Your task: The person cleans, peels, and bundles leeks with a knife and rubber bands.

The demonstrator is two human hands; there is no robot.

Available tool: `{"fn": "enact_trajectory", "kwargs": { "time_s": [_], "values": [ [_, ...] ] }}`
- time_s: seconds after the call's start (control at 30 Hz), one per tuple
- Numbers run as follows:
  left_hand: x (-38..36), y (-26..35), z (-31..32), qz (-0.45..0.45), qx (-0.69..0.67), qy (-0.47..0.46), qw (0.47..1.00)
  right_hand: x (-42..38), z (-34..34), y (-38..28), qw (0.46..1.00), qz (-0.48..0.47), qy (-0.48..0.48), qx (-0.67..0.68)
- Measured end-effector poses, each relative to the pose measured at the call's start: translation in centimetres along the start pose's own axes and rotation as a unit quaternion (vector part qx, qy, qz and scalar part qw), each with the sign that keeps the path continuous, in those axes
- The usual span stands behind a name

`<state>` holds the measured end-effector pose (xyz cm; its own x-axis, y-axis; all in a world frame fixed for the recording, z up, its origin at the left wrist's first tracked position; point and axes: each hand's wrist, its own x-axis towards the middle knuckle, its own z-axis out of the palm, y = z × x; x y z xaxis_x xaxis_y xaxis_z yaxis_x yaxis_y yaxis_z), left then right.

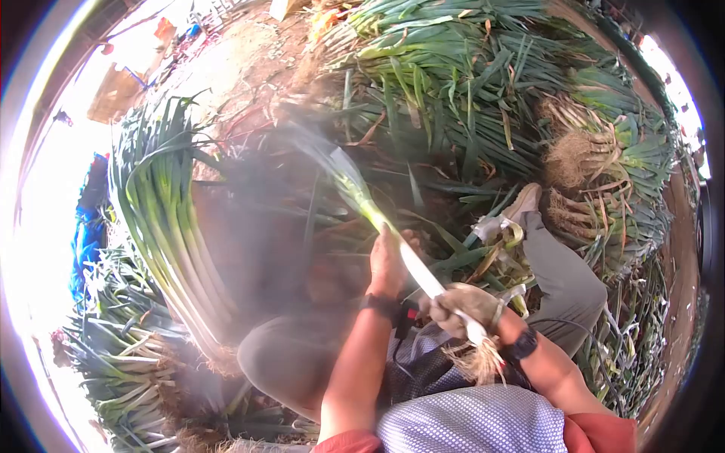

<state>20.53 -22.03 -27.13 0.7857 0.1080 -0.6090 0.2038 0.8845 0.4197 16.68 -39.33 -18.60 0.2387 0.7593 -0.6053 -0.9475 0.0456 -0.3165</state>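
A single leek runs diagonally across the middle of the view, its leafy end up and left and its roots down and right. My left hand, bare, closes round the stalk where white turns green. Near the root end, my right hand, in a dirty work glove, is wrapped round the white shank. The leafy tip is smeared and its outline is hard to make out. Beneath the root end lies a patterned apron over my lap.
Leaning beside my left knee is a bunch of trimmed leeks. A large heap of leeks spreads across the back, with rooty bundles at right. More leeks lie at lower left. A blue cloth or bag is at far left.
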Motion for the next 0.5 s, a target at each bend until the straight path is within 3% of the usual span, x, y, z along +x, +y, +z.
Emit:
{"fn": "enact_trajectory", "kwargs": {
  "time_s": [0.1, 0.17, 0.23, 0.3, 0.37, 0.43, 0.5],
  "values": [
    [2.7, 0.7, -2.0, 0.048, -0.09, -0.007, 0.995, -4.1, 0.6, 0.3, 0.997, -0.035, -0.046, -0.045],
    [2.2, 1.4, -1.5, 0.024, -0.098, -0.055, 0.993, -6.6, 0.1, 0.7, 0.997, -0.002, -0.072, 0.025],
    [0.6, 1.2, 1.0, 0.004, -0.14, -0.041, 0.989, -8.8, -0.5, 1.1, 0.997, 0.028, -0.033, 0.056],
    [-0.9, 0.7, 2.7, -0.024, -0.099, -0.047, 0.994, -10.6, 0.3, 1.1, 0.999, 0.029, -0.005, 0.026],
    [1.3, 0.7, 1.2, 0.048, -0.098, -0.055, 0.992, -12.3, 1.3, 1.0, 0.997, 0.058, 0.046, -0.013],
    [2.0, 2.9, -1.5, 0.08, -0.083, -0.01, 0.993, -14.3, 1.3, 1.7, 0.997, 0.058, 0.019, -0.043],
    [2.6, 5.3, -2.7, 0.101, -0.12, 0.007, 0.988, -16.7, 1.2, 1.6, 0.989, 0.129, 0.027, -0.071]
  ]
}}
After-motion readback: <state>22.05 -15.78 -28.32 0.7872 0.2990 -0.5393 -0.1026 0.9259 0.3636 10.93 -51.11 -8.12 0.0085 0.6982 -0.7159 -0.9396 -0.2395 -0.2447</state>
